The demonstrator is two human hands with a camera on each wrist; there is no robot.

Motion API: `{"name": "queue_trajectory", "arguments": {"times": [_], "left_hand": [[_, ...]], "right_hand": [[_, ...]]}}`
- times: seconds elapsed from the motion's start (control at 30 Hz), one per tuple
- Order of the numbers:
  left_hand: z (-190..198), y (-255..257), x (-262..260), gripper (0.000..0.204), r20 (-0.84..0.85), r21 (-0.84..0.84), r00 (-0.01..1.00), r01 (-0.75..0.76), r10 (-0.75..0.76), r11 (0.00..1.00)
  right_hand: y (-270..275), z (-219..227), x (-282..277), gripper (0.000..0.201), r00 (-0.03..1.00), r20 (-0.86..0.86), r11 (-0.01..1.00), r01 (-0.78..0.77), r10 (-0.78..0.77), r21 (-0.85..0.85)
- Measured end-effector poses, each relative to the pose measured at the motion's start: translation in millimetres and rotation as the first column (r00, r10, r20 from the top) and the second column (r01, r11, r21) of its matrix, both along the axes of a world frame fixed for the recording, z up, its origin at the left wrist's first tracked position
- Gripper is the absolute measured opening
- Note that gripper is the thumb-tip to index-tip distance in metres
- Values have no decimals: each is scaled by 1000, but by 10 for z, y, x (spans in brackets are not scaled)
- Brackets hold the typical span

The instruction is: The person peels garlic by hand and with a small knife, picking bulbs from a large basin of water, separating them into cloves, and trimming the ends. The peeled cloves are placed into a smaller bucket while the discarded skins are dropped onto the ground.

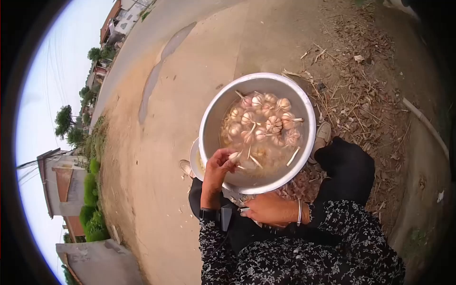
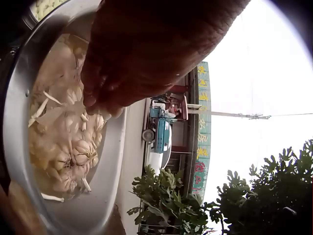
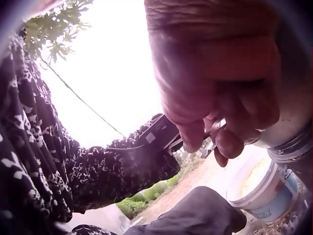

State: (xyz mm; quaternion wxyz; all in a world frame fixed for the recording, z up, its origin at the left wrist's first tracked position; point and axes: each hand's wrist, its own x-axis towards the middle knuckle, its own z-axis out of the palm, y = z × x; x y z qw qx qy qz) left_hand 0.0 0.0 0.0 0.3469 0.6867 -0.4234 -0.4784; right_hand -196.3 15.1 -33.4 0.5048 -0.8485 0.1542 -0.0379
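A large metal basin [image 1: 311, 137] holds cloudy water and several garlic bulbs [image 1: 273, 124], some with stalks. At its near left rim, my left hand [image 1: 216, 171] pinches a pale garlic bulb [image 1: 234, 156] between thumb and fingers, over the water. The left wrist view shows that hand [image 2: 142, 54] from behind, above the floating bulbs [image 2: 80, 152]. Below the near rim, my right hand [image 1: 271, 209] has its fingers curled round a small shiny metal tool [image 3: 215, 128], mostly hidden in its grip. Loose cut stalks [image 1: 293, 156] lie in the water.
Left of the basin, partly under it, stands a bucket [image 3: 254, 191] with pale pieces inside. Dry leaves and husks [image 1: 351, 71] litter the ground at right. A shoe [image 1: 323, 135] and a dark trouser knee [image 1: 346, 164] are close to the basin's right side.
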Motion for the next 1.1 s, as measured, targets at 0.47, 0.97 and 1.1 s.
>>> {"name": "queue_trajectory", "arguments": {"times": [0.47,0.97,1.1], "left_hand": [[112,1063,-401,20,-294,-293,914,-363,278,885],[-440,1503,-318,12,-853,147,246,-733,460,664],[-271,1610,-336,11,-941,162,164,-549,296,820]], "right_hand": [[66,109,347,28,797,320,781,277,-512,560],[262,144,342,20,711,686,871,427,-157,-243],[235,104,353,18,742,638,802,501,-205,-325]]}}
